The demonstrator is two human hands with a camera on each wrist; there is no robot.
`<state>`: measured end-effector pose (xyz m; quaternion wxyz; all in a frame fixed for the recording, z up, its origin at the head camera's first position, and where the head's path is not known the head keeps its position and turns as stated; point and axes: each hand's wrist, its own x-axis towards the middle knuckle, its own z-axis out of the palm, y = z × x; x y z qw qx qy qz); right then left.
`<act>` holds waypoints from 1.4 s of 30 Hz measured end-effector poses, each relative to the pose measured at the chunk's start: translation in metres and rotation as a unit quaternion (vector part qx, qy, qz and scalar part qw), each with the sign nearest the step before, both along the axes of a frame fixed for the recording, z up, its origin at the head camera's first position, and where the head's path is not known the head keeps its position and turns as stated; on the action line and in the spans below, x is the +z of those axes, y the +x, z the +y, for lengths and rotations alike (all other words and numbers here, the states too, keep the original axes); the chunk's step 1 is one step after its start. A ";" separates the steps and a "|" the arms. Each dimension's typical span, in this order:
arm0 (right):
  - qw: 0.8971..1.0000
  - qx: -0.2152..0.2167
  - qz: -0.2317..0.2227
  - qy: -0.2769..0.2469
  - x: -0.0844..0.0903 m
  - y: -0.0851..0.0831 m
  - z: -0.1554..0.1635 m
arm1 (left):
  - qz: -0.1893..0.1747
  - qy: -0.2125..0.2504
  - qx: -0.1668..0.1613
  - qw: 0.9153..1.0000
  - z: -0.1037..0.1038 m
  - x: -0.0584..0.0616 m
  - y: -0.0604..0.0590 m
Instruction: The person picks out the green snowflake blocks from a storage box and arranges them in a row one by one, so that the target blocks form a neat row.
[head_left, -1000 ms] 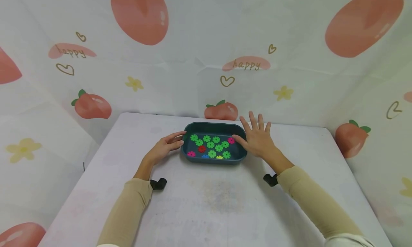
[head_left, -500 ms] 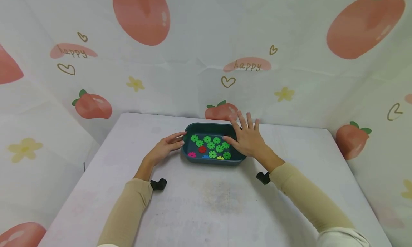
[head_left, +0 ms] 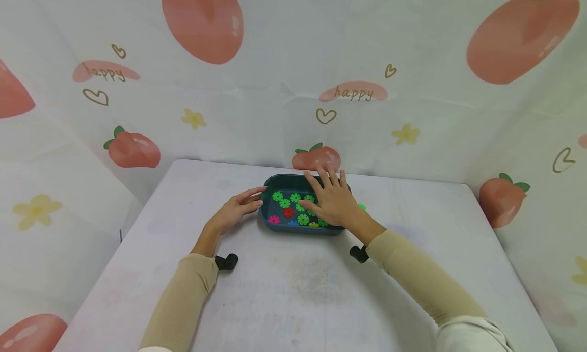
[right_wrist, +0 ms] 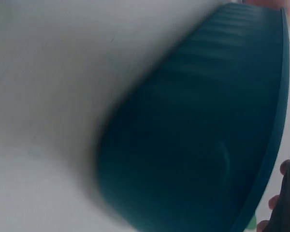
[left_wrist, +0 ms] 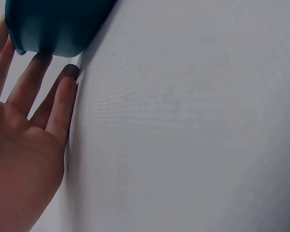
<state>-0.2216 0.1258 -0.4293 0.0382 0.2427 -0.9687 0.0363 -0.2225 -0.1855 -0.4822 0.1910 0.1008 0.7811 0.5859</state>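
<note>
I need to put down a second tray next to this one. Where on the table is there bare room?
The near half of the table, between the two sleeves, is bare. So are the strips left of the left hand and far right. It is crowded around the teal tray: the right hand is over it, and a green gear piece lies just right.

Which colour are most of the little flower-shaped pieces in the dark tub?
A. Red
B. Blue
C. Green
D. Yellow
C. In the head view the teal tub holds mostly green pieces, with only single red, pink, blue and yellow ones; the right hand hovers flat over them.
</note>
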 end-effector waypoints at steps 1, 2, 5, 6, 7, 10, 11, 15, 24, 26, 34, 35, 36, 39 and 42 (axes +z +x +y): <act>1.000 0.004 0.000 0.000 0.000 0.000 -0.003 | 0.002 0.000 -0.001 1.000 0.000 0.000 0.000; 1.000 0.007 0.003 0.002 -0.001 0.000 -0.006 | 0.001 0.000 0.000 1.000 0.000 0.001 0.000; 1.000 0.017 0.011 0.003 -0.003 0.001 -0.015 | 0.002 0.001 0.001 1.000 0.000 0.001 -0.001; 1.000 0.018 0.014 0.005 -0.003 0.001 -0.018 | 0.002 0.001 0.000 1.000 0.001 0.001 -0.002; 1.000 0.019 0.013 0.007 -0.004 0.001 -0.020 | 0.002 0.000 -0.002 1.000 0.001 0.001 -0.002; 1.000 0.022 0.006 0.006 -0.005 0.001 -0.029 | 0.001 -0.003 -0.005 1.000 0.000 0.000 -0.002; 1.000 0.023 0.003 0.003 -0.005 0.001 -0.031 | 0.001 -0.006 -0.004 1.000 0.000 0.000 -0.002; 0.999 0.030 -0.001 -0.021 -0.008 -0.001 -0.043 | -0.004 -0.011 0.003 1.000 -0.002 -0.001 -0.001; 0.998 0.027 -0.011 -0.060 -0.009 -0.004 -0.061 | -0.011 -0.008 0.001 1.000 -0.002 -0.001 -0.002; 0.997 0.019 -0.024 -0.065 -0.010 -0.007 -0.064 | -0.008 -0.010 0.000 1.000 -0.001 -0.001 -0.002; 0.990 -0.003 -0.101 -0.099 -0.008 -0.017 -0.073 | -0.009 -0.010 -0.003 1.000 0.000 0.004 -0.001; 0.987 -0.004 -0.114 -0.112 -0.008 -0.018 -0.075 | -0.010 -0.009 -0.003 1.000 0.000 0.004 -0.001; 0.984 -0.004 -0.127 -0.126 -0.009 -0.018 -0.076 | -0.009 -0.008 -0.003 1.000 0.000 0.004 -0.001; 0.973 -0.012 -0.159 -0.166 -0.013 -0.022 -0.081 | -0.004 -0.002 -0.003 1.000 -0.001 0.000 -0.004; 0.965 -0.026 -0.179 -0.192 -0.018 -0.028 -0.085 | -0.006 0.004 -0.006 1.000 -0.001 -0.001 -0.005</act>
